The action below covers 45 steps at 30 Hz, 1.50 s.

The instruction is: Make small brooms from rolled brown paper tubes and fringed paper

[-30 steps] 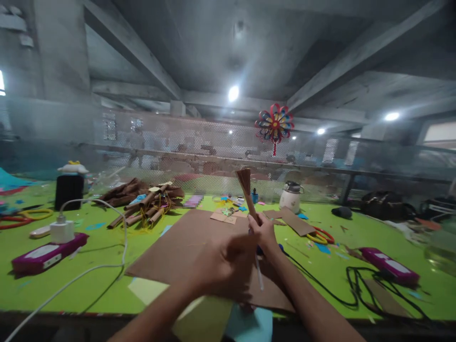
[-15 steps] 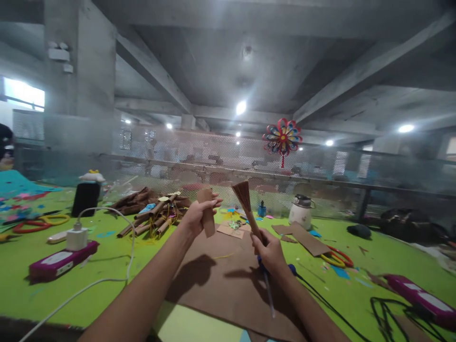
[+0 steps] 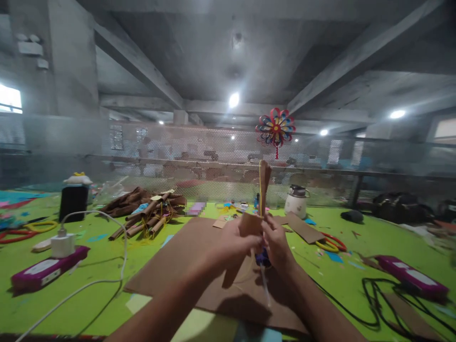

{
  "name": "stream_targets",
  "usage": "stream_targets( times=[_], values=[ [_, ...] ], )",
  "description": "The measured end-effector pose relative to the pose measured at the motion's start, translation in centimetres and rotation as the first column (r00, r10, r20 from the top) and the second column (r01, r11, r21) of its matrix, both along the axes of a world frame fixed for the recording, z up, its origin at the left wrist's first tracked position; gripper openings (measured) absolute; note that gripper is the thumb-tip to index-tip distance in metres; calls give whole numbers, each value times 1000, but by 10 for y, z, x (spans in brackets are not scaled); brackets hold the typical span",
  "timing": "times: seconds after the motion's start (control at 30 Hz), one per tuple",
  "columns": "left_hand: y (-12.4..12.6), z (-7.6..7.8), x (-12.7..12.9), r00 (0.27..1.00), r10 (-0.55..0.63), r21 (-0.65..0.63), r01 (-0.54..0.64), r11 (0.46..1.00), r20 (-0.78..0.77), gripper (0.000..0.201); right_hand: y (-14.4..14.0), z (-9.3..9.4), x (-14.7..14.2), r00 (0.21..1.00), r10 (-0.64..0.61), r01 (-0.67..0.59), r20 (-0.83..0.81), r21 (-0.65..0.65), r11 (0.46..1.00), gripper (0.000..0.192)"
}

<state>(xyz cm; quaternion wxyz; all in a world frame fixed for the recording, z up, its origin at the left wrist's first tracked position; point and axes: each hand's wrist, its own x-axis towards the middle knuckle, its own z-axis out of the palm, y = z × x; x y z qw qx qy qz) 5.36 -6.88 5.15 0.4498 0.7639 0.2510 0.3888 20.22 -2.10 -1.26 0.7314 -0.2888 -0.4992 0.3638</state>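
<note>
My left hand (image 3: 235, 243) is closed around a strip of brown paper (image 3: 250, 223), whose lower end hangs below the palm. Beside it, my right hand (image 3: 278, 242) grips the handle of a brown paper bundle (image 3: 265, 183) that stands upright and widens toward its top. A yellow string (image 3: 261, 192) runs along the bundle's left side. The two hands nearly meet, with the strip close against the bundle's lower part. Under them lies a large brown sheet (image 3: 178, 251). A dark blue glue gun (image 3: 262, 258) with a clear stick (image 3: 266, 287) is partly hidden by the right hand.
Rolled brown paper pieces (image 3: 153, 218) with yellow strings are heaped back left. A purple power strip (image 3: 50, 270) with a white charger lies left; another power strip (image 3: 411, 275) with black cable lies right. Scissors (image 3: 333, 243), brown offcuts (image 3: 304, 228) and a white jug (image 3: 296, 202) stand right.
My hands have come together over the sheet, bringing the paper strip to the bundle. The bundle has gone from leaning left to nearly upright. The whole view has shifted slightly.
</note>
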Motion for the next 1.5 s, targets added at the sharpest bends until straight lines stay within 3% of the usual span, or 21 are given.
stream_targets(
  times=[0.07, 0.1, 0.17, 0.23, 0.3, 0.4, 0.47, 0.57, 0.7, 0.8, 0.9, 0.93, 1.0, 1.1, 1.17, 1.23, 1.37, 1.5],
  values=[
    [-22, -12, 9, 979, 134, 269, -90, 959, -150, 12, -3, 5, 2, 996, 35, -37, -88, -23, 999, 29],
    [-32, -17, 10, 958, 169, 366, -75, 927, -231, 10, -5, 7, 2, 991, 62, -64, -122, -15, 998, 27],
    [-45, -24, 7, 925, 178, 445, -11, 896, -335, 12, -8, 12, 3, 977, 131, -129, -168, 23, 991, 25],
    [-46, -22, -2, 930, 228, 471, -69, 879, -289, 16, -11, 14, 4, 961, 192, -187, -200, 43, 981, 23],
    [-34, -10, -15, 946, 258, 422, -155, 893, -197, 18, -12, 14, 6, 950, 225, -221, -214, 45, 974, 21],
    [-4, 17, -27, 948, 317, 234, -305, 923, -17, 13, -13, 12, 5, 951, 266, -263, -159, 44, 964, 22],
    [14, 35, -28, 933, 344, 115, -355, 928, 101, 21, -15, 11, 1, 955, 282, -281, -87, 21, 959, 25],
    [32, 49, -24, 895, 388, 116, -419, 901, 217, 20, -17, 11, -7, 965, 259, -258, 38, -25, 966, 29],
    [29, 52, -32, 830, 459, 347, -551, 759, 315, 17, -23, 22, -9, 947, 205, -195, 247, -66, 979, 29],
    [6, 59, -49, 808, 476, 547, -587, 597, 348, 29, -29, 38, 2, 884, 316, -279, 344, -152, 948, 28],
    [-26, 73, -61, 820, 519, 769, -488, 413, 242, 33, -38, 53, 16, 795, 487, -414, 361, -263, 871, 28],
    [-35, 78, -62, 834, 525, 809, -423, 407, 171, 34, -42, 56, 19, 765, 536, -448, 357, -304, 841, 29],
    [-50, 85, -59, 871, 491, 821, -299, 487, 26, 31, -50, 60, 22, 710, 610, -490, 352, -377, 786, 29],
    [-60, 87, -46, 948, 294, 691, -130, 711, -124, 18, -62, 63, 20, 648, 667, -516, 367, -433, 739, 28],
    [-60, 83, -37, 969, 181, 593, -46, 804, -171, 11, -68, 63, 18, 605, 700, -538, 380, -452, 711, 26],
    [-57, 76, -31, 953, 153, 559, 21, 829, -263, 12, -71, 62, 18, 549, 747, -570, 376, -485, 663, 24],
    [-42, 61, -29, 861, 211, 562, 101, 821, -462, 20, -73, 55, 21, 486, 820, -591, 301, -579, 562, 24],
    [-22, 48, -32, 862, 265, 598, 53, 800, -431, 20, -71, 48, 21, 517, 782, -515, 348, -602, 610, 20]
  ],
)
